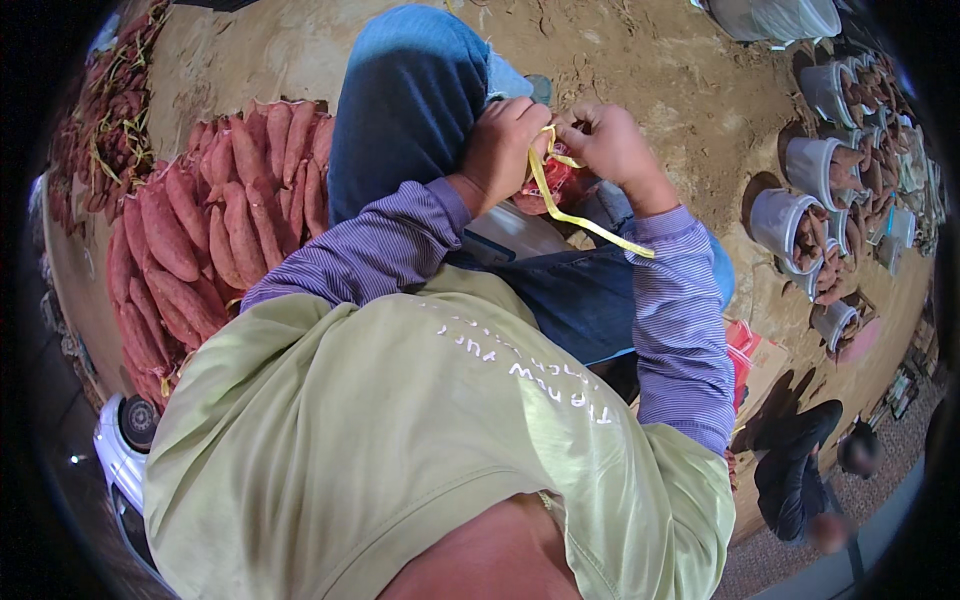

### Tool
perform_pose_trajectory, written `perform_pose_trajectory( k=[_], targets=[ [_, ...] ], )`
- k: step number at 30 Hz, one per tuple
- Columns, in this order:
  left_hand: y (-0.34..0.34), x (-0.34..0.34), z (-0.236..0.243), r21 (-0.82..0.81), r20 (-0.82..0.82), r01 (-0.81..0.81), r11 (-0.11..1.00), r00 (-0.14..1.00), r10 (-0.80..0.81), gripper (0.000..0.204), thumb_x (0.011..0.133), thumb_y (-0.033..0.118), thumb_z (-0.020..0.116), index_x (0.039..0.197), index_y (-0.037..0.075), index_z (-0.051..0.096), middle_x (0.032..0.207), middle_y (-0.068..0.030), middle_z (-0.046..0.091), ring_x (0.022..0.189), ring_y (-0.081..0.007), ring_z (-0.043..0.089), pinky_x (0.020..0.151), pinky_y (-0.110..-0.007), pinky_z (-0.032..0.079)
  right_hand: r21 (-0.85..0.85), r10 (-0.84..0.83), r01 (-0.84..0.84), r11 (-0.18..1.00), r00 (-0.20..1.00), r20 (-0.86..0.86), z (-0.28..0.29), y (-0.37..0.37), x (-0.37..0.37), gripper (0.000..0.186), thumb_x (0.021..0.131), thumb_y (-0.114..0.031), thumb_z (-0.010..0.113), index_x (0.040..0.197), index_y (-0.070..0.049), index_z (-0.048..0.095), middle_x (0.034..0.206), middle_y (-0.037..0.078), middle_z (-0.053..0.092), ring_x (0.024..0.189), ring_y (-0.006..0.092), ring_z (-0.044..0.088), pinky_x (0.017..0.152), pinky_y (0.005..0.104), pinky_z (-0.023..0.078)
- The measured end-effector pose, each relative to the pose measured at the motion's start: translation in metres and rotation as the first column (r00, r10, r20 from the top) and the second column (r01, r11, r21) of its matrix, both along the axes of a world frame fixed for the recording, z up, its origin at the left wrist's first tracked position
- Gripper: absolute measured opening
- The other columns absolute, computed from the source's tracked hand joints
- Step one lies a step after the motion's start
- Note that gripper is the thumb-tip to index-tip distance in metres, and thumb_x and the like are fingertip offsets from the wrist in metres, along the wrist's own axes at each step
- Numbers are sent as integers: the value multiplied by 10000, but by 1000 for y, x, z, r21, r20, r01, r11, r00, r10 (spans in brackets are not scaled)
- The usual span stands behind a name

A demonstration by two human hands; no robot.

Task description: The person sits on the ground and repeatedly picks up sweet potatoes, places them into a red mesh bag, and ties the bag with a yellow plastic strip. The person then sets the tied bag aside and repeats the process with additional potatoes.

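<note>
Yellow strap point(588, 226), red net bag point(571, 187): one o'clock.
Left hand point(503, 145) curled, right hand point(612, 145) bent, near strap; can't tell opening or hold.

The left hand point(497, 147) and right hand point(622, 148) are close together, up front. Their fingers point(522, 114) are curled, and the right thumb and a finger pinch. The left arm point(365, 245) and right arm point(684, 330) bend inward. Both wrists point(655, 194) are bare.
</note>
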State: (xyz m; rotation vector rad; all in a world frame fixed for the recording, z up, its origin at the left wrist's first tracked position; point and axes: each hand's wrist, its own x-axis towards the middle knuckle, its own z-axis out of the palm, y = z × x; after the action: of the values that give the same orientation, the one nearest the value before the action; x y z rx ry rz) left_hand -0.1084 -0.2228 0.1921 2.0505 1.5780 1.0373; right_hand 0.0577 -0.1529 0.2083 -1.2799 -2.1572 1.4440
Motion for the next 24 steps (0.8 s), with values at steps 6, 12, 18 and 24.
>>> perform_pose_trajectory(
  k=[6,12,18,24],
  targets=[
    [1,-3,2,9,-23,57,998,998,-57,123,794,107,610,797,42,506,768,-153,513,760,-365,521,651,-432,405,499,-43,3,867,997,68,-3,-11,-10,118,750,-122,642,785,-18,600,700,152,624,612,305,602,581,330,481],
    [-1,-6,13,-25,30,133,991,991,-132,132,819,102,579,745,36,493,702,-151,497,701,-370,520,626,-437,396,277,-45,55,959,998,-43,4,-9,-1,102,756,-100,625,806,-18,590,741,142,613,656,318,605,592,366,485],
    [-22,-16,12,-131,-58,218,967,972,-227,136,818,111,583,731,40,506,705,-147,526,704,-358,542,607,-434,400,585,205,-432,687,887,415,-2,7,23,92,769,-83,543,852,-45,552,812,132,573,773,333,599,660,429,503],
    [-28,-20,1,-326,231,175,929,968,-101,167,873,166,561,789,22,574,730,-164,545,694,-308,567,605,-375,422,471,-108,9,882,977,185,-28,8,37,126,815,-134,596,869,-21,590,769,153,614,703,299,626,606,391,484]
  ],
)
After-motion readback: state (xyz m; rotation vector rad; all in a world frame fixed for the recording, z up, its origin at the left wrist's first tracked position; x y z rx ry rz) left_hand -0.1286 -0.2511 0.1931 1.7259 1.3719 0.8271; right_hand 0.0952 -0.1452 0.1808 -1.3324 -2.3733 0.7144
